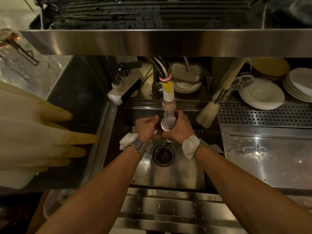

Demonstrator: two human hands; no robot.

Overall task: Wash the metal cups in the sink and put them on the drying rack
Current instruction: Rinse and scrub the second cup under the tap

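A shiny metal cup [167, 124] is held over the steel sink [170, 176], tipped so its mouth faces the tap. Water streams from the tap nozzle [168, 105] straight into it. My right hand [181, 128] grips the cup's right side with curled fingers. My left hand [146, 128] holds its left side, thumb near the rim. The drying rack [152, 16] of dark bars sits on the steel shelf overhead, with nothing visible on it. The sink drain [163, 154] lies just below the hands.
Rubber gloves [33, 132] hang at the left. A bottle brush [208, 113] leans at the sink's right rim. Stacks of white plates [263, 93] stand at the back right above a perforated panel [263, 114]. A wet steel counter [270, 157] lies to the right.
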